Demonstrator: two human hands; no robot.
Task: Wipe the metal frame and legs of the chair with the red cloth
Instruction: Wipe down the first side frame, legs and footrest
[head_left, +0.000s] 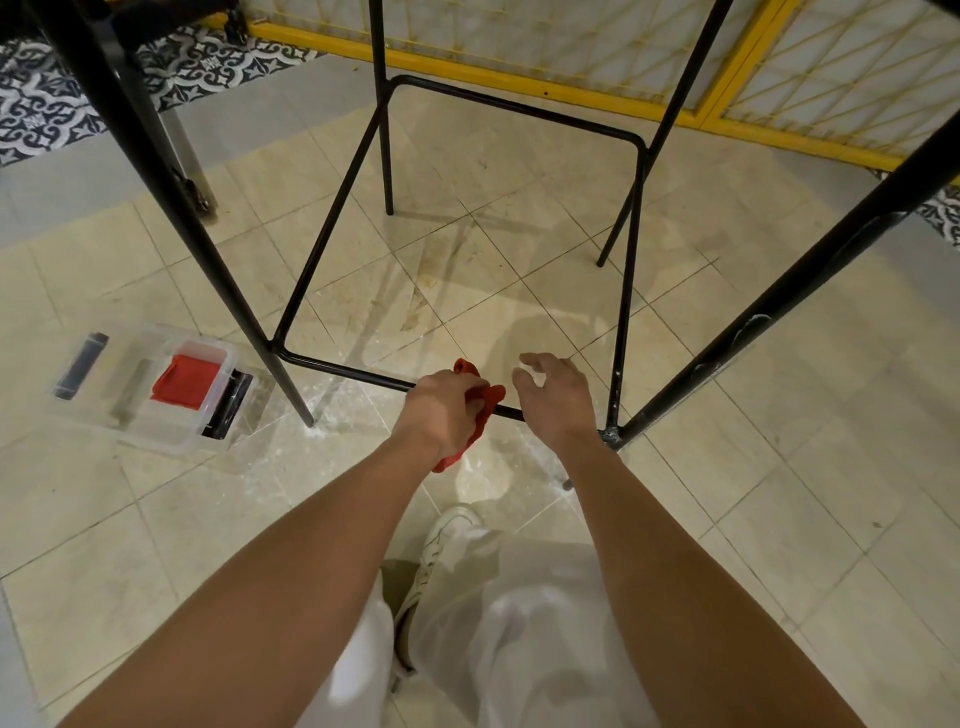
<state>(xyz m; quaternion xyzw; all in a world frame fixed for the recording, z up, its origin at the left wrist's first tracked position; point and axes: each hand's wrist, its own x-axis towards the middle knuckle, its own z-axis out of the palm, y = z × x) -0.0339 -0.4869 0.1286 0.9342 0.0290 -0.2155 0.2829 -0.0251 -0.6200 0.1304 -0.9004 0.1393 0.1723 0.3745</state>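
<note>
Left hand (441, 410): fingers curled round the red cloth (485, 400), holding it bunched against the near lower rail (353, 371) of the black metal chair frame.
Right hand (553, 402): fingers (535, 361) spread and loosely bent, holding nothing, over the same rail just right of the cloth.
Rail: low above the tiled floor (779, 519).
Clear plastic box (197, 436): on the floor, left, well apart; red item inside.
</note>
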